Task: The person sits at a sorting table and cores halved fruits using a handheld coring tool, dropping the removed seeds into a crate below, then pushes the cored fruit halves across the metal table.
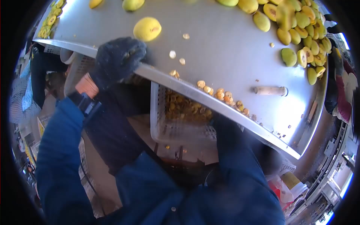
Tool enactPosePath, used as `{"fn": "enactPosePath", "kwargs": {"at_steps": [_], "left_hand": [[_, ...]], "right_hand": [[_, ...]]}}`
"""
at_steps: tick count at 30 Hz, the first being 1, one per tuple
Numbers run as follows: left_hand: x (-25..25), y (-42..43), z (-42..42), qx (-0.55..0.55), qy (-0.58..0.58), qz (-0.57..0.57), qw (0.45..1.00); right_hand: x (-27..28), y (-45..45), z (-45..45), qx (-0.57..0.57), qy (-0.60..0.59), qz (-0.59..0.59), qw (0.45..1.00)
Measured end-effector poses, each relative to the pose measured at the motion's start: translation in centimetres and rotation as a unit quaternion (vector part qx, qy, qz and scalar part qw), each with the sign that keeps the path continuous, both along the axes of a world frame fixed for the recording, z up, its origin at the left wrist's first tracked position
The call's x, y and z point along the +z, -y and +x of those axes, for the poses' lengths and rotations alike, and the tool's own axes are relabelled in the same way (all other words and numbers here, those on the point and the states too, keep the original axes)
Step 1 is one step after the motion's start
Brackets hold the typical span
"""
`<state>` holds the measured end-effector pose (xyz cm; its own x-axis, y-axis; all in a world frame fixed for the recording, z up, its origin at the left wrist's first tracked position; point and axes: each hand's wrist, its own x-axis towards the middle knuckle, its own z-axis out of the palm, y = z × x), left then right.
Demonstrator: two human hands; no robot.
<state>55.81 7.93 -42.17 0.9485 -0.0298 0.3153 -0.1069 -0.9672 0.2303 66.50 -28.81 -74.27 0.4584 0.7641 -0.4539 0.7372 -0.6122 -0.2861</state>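
Find yellow fruit [147, 29] just beyond left hand [122, 58], inside bench's [225, 45] near edge. Likely firm, light, slick, bruisable; cup round middle. Curled at left, cannot tell on what; cannot see right hand.

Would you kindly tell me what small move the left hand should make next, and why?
Perhaps reach the left hand to the nearest yellow fruit, if it is free; I cannot tell whether it holds anything. It is at the table rim, right by that fruit, which lies well apart from the heap, while the right hand is out of view.
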Motion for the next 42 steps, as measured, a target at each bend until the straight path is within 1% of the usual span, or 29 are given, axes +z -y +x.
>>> {"fn": "enactPosePath", "kwargs": {"at_steps": [4, 7, 10, 13, 16, 20, 24, 26, 29, 33, 36, 40, 42], "left_hand": [[-0.3, -0.8, -0.2, -0.015, -0.026, -0.035, 0.999], [-0.3, -0.9, -0.2, -0.017, 0.0, 0.003, 1.0], [-0.5, -0.8, -0.3, 0.013, -0.032, -0.028, 0.999], [-0.9, -0.9, -0.2, 0.019, -0.022, -0.034, 0.999], [-0.6, -0.6, -0.2, 0.016, -0.006, -0.032, 0.999], [-1.3, -0.8, -0.2, 0.033, 0.005, -0.024, 0.999], [-1.2, -0.5, -0.2, 0.043, 0.005, -0.02, 0.999], [-1.1, -0.3, -0.2, 0.05, -0.001, -0.028, 0.998], [-1.0, -0.3, -0.3, 0.061, -0.005, -0.038, 0.997], [-1.2, -0.3, -0.1, 0.059, 0.003, -0.036, 0.998], [-0.6, 0.0, -0.2, 0.058, -0.013, -0.034, 0.998], [-0.8, -0.2, -0.2, 0.062, -0.015, -0.048, 0.997], [-0.4, 0.1, -0.3, 0.055, -0.035, -0.044, 0.997]], "right_hand": [[-0.5, 0.1, -1.4, 0.011, -0.016, -0.004, 1.0], [-0.4, -0.4, -2.0, 0.019, -0.024, -0.002, 1.0], [0.5, 0.2, -0.9, 0.026, -0.034, -0.005, 0.999], [1.7, 1.4, 0.2, 0.027, -0.033, -0.022, 0.999], [2.0, 2.0, -1.2, 0.032, -0.04, -0.04, 0.998], [2.5, -0.6, -3.8, 0.058, -0.057, -0.058, 0.995], [4.4, -2.1, -1.4, 0.053, -0.106, -0.06, 0.991], [5.2, -0.7, 0.8, 0.028, -0.09, -0.048, 0.994], [5.8, 1.7, 3.2, -0.018, -0.031, -0.028, 0.999], [4.2, 2.3, 3.5, -0.051, 0.029, -0.01, 0.998], [2.7, 1.2, 2.1, -0.042, 0.043, -0.004, 0.998], [2.4, -0.1, -0.1, -0.002, 0.016, -0.008, 1.0], [2.3, 0.0, -0.5, 0.015, 0.002, -0.013, 1.0]]}}
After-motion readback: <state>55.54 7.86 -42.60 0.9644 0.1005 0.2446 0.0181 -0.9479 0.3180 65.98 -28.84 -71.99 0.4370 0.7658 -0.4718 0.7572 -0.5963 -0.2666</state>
